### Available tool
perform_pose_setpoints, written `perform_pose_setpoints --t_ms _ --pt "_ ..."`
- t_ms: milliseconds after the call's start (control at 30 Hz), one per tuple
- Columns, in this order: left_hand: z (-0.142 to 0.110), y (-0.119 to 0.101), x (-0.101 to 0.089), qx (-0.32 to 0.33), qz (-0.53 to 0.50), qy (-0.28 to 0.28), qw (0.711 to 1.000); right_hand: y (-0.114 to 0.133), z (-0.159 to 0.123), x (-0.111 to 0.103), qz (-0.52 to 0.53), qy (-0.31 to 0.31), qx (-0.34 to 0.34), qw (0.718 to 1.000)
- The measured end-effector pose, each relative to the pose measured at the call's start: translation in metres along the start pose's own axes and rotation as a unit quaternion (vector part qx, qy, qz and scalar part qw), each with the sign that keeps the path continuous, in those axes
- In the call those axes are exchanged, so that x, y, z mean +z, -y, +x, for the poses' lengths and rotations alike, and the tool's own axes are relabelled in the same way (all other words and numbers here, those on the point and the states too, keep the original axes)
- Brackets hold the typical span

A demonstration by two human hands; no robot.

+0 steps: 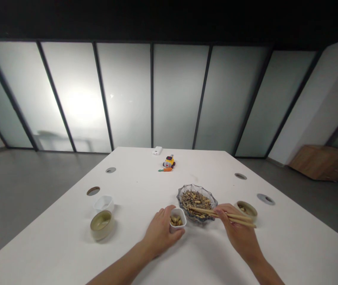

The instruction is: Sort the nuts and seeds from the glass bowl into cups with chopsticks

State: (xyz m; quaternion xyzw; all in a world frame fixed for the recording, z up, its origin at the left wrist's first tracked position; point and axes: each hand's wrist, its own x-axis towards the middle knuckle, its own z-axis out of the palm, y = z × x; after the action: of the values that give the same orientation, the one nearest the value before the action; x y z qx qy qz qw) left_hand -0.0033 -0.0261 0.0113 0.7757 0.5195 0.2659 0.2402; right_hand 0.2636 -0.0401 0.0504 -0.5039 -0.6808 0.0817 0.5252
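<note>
In my left hand (160,230) is a small white square bowl (182,213), gripped by its sides, with several nut-like pieces (175,221) inside. A pair of wooden chopsticks (234,217) lies in the closed fingers of my right hand (240,236). Their tips reach into a scalloped clear glass bowl (183,191), among dark, thin seeds mixed with paler nut-like pieces (197,200). Whether the tips pinch a piece I cannot tell. Just beyond my right hand stands an olive-green round bowl (253,213), partly hidden, with some pieces in it.
On the left stand a white bowl (104,202) and another olive-green bowl (102,225). Farther back lie a yellow toy car (169,161), an orange-handled screwdriver-like toy (165,170) and a white box-shaped object (157,151). Round cable holes (93,191) pierce the white table (127,190) along both sides.
</note>
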Motion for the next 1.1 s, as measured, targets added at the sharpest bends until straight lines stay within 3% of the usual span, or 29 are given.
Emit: perform_pose_setpoints --t_ms 167,533,767,867,1000,1100 --pt "0.0 0.0 -0.001 0.003 -0.004 -0.001 1.0 -0.001 0.0 0.0 -0.005 -0.015 0.003 1.0" --pt "0.0 -0.001 -0.001 0.003 -0.008 0.003 1.0 0.001 0.0 0.002 0.021 0.039 0.011 0.999" --pt "0.0 0.003 0.0 0.003 -0.011 0.004 1.0 -0.007 0.002 -0.002 0.024 -0.031 0.04 0.998" --pt "0.0 0.004 0.001 -0.001 -0.01 0.005 1.0 -0.012 0.003 -0.002 0.108 -0.06 0.087 0.989" --pt "0.0 0.003 0.001 0.001 -0.009 0.004 1.0 -0.014 0.001 0.003 0.27 -0.059 0.15 0.949" --pt "0.0 0.002 0.0 0.004 -0.01 0.003 1.0 -0.013 -0.002 0.005 0.312 -0.054 0.172 0.933"
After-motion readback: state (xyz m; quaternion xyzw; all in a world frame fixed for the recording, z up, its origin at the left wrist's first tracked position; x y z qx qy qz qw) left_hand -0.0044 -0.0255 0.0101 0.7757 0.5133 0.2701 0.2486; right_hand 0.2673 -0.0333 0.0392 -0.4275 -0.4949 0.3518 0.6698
